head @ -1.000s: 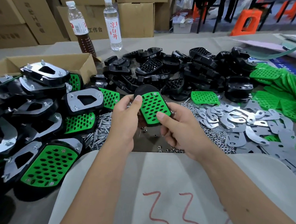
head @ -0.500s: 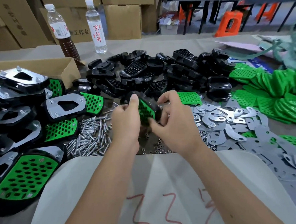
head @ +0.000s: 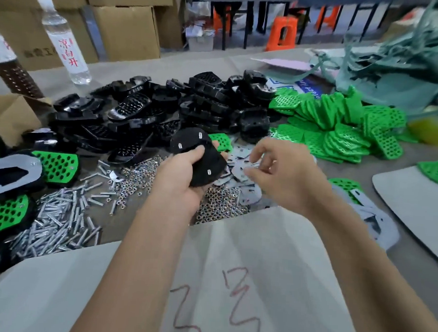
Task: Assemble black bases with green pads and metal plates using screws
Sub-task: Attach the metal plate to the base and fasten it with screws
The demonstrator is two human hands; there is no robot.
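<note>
The left hand [head: 184, 174] is gripping a black base [head: 197, 162], thumb curled over its near edge, holding it up above the heap of nuts [head: 218, 204] on the counter [head: 142, 63]. The base is showing its plain black back with three small slotted holes, and its long axis is running from the rounded end at upper left down towards lower right, that lower end tipping towards the other hand. The right hand [head: 281, 177] is hovering just beside it, to its right, fingers loosely curled over the scattered metal plates [head: 240, 172]; whether a plate is already being pinched cannot be told, as the fingertips are blurred. The plates are lying directly beneath and just ahead of that hand, so the right hand is plainly the nearer one for picking a plate up. The screws [head: 60, 220] are lying well to the left, on the left hand's side, and the loose green pads [head: 343, 132] are piled farther off to the right.
</note>
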